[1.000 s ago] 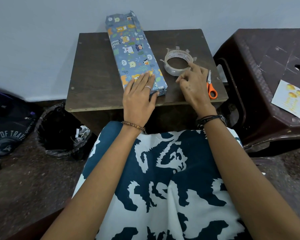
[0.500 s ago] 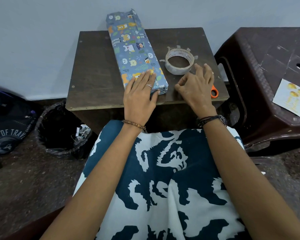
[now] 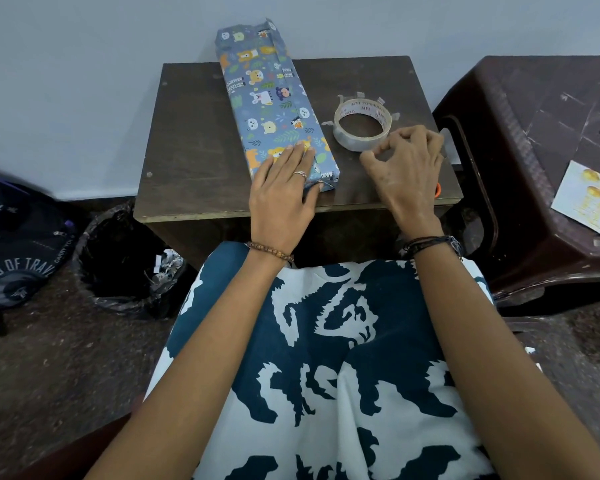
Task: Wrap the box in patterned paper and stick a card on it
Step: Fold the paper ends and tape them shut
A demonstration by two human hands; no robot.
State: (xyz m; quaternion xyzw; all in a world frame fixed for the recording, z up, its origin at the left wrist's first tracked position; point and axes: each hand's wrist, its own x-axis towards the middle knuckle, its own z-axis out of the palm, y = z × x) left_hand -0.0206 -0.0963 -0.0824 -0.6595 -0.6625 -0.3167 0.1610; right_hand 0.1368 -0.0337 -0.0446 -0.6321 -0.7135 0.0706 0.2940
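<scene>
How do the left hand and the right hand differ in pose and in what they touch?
The left hand lies flat, fingers straight, pressing the near end of the wrapped box; the right hand has curled fingers, thumb and forefinger pinched beside the tape roll. What it pinches is unclear, perhaps tape. The left hand wears a ring; the right shows none. Both wrists wear bands, and both hands are over the small table.

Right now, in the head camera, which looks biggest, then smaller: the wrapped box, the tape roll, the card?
1. wrapped box
2. card and tape roll: look about alike, too close to rank.
</scene>
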